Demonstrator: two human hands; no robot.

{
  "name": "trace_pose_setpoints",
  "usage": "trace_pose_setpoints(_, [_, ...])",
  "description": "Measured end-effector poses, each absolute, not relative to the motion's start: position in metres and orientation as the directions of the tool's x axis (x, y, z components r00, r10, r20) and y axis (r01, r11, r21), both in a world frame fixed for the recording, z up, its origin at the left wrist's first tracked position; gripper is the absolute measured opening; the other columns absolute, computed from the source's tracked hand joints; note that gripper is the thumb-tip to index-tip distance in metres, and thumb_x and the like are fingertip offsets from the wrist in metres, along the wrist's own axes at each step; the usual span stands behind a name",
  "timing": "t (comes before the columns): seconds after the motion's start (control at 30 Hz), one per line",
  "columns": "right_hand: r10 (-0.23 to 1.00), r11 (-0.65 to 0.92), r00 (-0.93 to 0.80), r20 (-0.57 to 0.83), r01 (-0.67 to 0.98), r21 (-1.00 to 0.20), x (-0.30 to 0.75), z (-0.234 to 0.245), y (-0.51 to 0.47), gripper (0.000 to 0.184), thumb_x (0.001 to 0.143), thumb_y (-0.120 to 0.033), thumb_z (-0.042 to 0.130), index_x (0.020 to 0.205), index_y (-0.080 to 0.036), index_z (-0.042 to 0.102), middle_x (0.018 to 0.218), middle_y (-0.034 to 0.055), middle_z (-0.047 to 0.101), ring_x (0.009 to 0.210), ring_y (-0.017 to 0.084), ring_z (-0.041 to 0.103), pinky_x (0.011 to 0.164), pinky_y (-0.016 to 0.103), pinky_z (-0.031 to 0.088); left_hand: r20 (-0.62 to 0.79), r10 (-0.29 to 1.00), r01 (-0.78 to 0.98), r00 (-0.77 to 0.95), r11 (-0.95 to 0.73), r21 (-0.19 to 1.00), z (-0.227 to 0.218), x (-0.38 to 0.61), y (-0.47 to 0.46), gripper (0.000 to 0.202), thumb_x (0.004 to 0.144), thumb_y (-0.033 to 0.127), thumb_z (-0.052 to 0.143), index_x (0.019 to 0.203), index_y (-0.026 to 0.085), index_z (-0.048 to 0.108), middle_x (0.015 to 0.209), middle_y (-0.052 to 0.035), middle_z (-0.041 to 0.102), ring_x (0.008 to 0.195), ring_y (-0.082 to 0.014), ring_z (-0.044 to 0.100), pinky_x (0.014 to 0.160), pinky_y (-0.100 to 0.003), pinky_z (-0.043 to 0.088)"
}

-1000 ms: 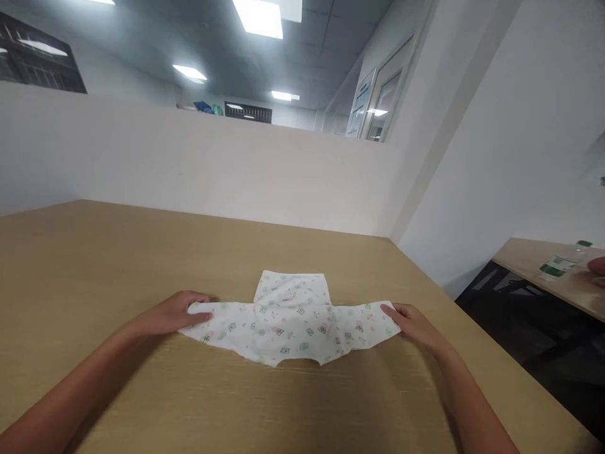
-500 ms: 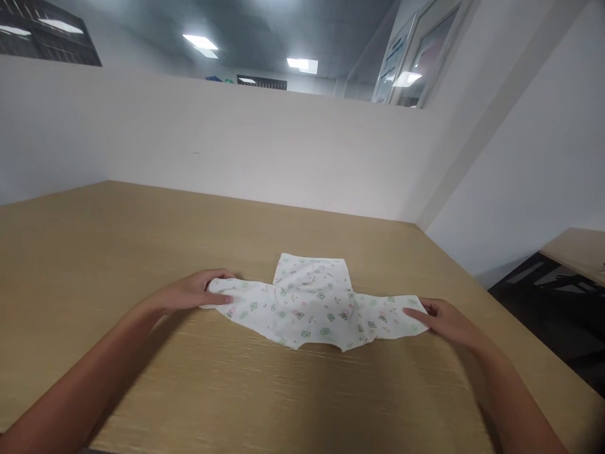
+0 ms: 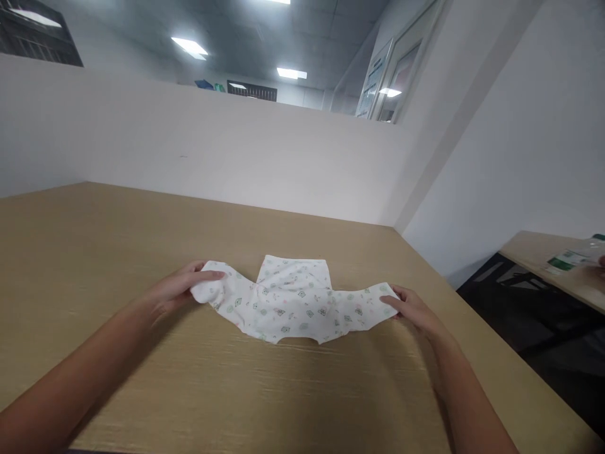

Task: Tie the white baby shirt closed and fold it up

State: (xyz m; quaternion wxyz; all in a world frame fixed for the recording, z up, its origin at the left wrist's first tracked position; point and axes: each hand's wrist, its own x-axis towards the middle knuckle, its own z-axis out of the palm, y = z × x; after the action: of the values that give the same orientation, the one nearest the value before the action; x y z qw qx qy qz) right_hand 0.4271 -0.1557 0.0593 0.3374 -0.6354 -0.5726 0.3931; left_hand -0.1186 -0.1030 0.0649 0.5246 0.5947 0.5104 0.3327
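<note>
A small white baby shirt (image 3: pixel 293 306) with a green and pink print lies spread on the table, its curved neckline facing me. Its narrower body part extends away from me, with creases where it meets the sleeves. My left hand (image 3: pixel 182 285) pinches the end of the left sleeve, thumb on top and fingers underneath. At the opposite side, my right hand (image 3: pixel 413 308) grips the other sleeve's end in the same way. Both sleeve ends are raised a little, while the middle of the shirt rests on the wood.
The wooden table (image 3: pixel 142 233) meets a white partition wall (image 3: pixel 246 157) at the back. On the right, past the table edge, stands another table (image 3: pixel 529 243) with a clear plastic bottle (image 3: pixel 570 258) with a green label. Part of a person's hand (image 3: pixel 602 260) shows beside it.
Both sleeve ends have been lifted, so the sleeves now slope upward toward my hands. The view has shifted right, bringing the bottle into sight.
</note>
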Motion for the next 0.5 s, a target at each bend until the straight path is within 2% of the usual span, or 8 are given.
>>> trace_pose_setpoints(0.07, [0.994,-0.106,0.060,-0.089,0.438,-0.893,0.425,0.058,-0.155,0.048,0.078,-0.054,0.073,0.100,-0.012,0.069,0.085,0.0055,0.064,0.069,0.014,0.053,0.059,0.022,0.041,-0.163,0.938,0.165,0.306,0.116,0.979,0.076,-0.098,-0.102,0.067,0.074,0.057,0.080,0.120,0.011,0.063,0.120,-0.0159,0.069,0.107,-0.0322,0.067,0.083,-0.034,0.057])
trace_pose_setpoints(0.23, [0.998,-0.057,0.060,-0.036,0.394,-0.917,0.424,0.051,-0.151,0.052,0.076,-0.054,0.078,0.104,-0.012,0.072,0.100,0.0091,0.069,0.087,0.020,0.062,0.073,0.026,0.049,-0.104,0.870,0.233,0.482,-0.013,0.972,0.100,-0.038,-0.094,0.053,0.079,0.057,0.077,0.107,0.012,0.070,0.108,-0.0143,0.071,0.092,-0.0253,0.068,0.076,-0.031,0.054])
trace_pose_setpoints(0.33, [0.997,-0.076,0.059,-0.057,0.383,-0.921,0.421,0.049,-0.150,0.053,0.075,-0.055,0.079,0.103,-0.011,0.072,0.096,0.0084,0.069,0.084,0.020,0.062,0.072,0.026,0.049,-0.091,0.844,0.206,0.528,-0.023,0.978,0.097,-0.006,-0.091,0.052,0.080,0.056,0.078,0.108,0.013,0.071,0.102,-0.0115,0.071,0.082,-0.0209,0.068,0.068,-0.029,0.052])
trace_pose_setpoints(0.43, [0.997,-0.077,0.035,-0.069,0.405,-0.911,0.419,0.050,-0.152,0.054,0.078,-0.057,0.076,0.107,-0.012,0.073,0.096,0.0081,0.070,0.081,0.019,0.061,0.068,0.025,0.047,-0.046,0.775,0.187,0.630,-0.094,0.978,0.086,0.011,-0.093,0.052,0.090,0.063,0.066,0.104,0.014,0.071,0.093,-0.0100,0.071,0.076,-0.0194,0.067,0.066,-0.029,0.050])
trace_pose_setpoints(0.5, [0.999,-0.050,0.018,-0.048,0.461,-0.886,0.422,0.051,-0.154,0.054,0.080,-0.058,0.075,0.109,-0.012,0.074,0.101,0.0087,0.070,0.084,0.020,0.063,0.069,0.025,0.048,0.048,0.732,0.216,0.680,-0.262,0.941,0.076,0.011,-0.098,0.053,0.097,0.064,0.053,0.105,0.016,0.073,0.098,-0.0105,0.073,0.088,-0.0223,0.069,0.076,-0.032,0.052])
